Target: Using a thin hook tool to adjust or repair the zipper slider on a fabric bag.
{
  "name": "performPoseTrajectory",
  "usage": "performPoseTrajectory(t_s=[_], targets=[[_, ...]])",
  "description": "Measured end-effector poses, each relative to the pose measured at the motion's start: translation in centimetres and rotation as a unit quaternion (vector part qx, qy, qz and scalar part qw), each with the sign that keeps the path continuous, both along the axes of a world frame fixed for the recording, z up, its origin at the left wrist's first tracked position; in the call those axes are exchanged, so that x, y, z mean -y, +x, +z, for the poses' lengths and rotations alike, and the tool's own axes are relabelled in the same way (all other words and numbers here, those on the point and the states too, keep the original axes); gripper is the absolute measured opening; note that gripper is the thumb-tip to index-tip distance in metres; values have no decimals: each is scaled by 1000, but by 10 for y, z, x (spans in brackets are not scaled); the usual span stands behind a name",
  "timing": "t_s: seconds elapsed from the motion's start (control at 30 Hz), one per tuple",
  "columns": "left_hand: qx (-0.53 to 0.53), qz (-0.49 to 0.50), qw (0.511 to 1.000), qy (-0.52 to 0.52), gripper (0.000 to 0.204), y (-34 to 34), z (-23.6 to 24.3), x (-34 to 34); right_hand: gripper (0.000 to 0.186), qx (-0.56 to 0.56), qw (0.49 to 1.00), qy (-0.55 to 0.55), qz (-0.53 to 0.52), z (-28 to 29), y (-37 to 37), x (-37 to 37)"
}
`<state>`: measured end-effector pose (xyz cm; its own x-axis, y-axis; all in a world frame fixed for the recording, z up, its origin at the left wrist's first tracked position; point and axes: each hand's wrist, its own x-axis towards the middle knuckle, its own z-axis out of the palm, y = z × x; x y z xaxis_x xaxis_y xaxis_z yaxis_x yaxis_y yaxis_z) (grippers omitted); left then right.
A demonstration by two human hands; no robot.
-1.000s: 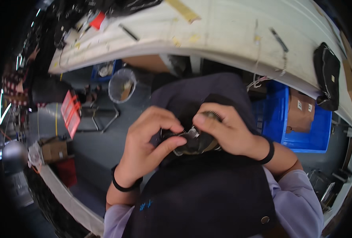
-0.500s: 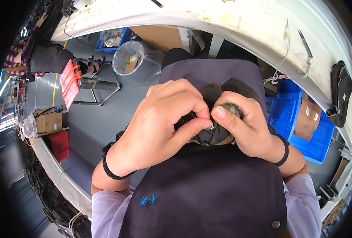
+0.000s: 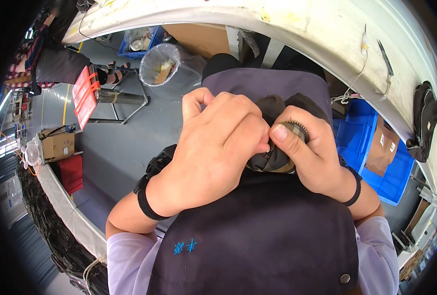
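Note:
A dark, bunched fabric piece with zipper teeth and olive-brown parts (image 3: 272,163) lies over my lap between my two hands. My right hand (image 3: 309,152) is closed around its right side, thumb on top, and a curved row of zipper teeth (image 3: 298,129) stands up beside the thumb. Against its left side, my left hand (image 3: 223,142) is closed in a pinch at the zipper, its fingertips close to my right thumb. A tiny shiny bit shows at the left fingertips; what it is stays mostly hidden by the fingers.
Ahead curves a white worktable (image 3: 317,24) with tweezers (image 3: 385,56) and a black pouch (image 3: 421,120) on it. Blue crates (image 3: 358,130) stand below right. To the left are a lined waste bin (image 3: 157,61), a stool (image 3: 122,97), a cardboard box (image 3: 58,146) and a seated person (image 3: 56,66).
My left hand has turned and its fingers have curled in more tightly, covering the zipper stretch seen before. My right hand keeps its hold, shifted slightly. The view has tilted a little.

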<state>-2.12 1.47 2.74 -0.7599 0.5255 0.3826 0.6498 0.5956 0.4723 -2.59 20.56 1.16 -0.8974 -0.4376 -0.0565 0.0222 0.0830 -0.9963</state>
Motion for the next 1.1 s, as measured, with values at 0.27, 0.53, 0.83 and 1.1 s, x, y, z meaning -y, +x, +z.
performPoseTrajectory(t_s=[0.27, 0.53, 0.83, 1.1], targets=[[164, 33, 946, 278, 11, -1, -25, 21, 27, 50, 997, -36, -57, 2, -16, 4], [304, 261, 770, 496, 17, -59, -55, 74, 26, 82, 995, -36, -43, -9, -18, -1], [141, 405, 847, 314, 22, -217, -98, 154, 27, 97, 994, -36, -39, -9, -36, 6], [3, 553, 831, 52, 18, -236, -106, 140, 27, 114, 992, -20, -50, -20, -45, 3]])
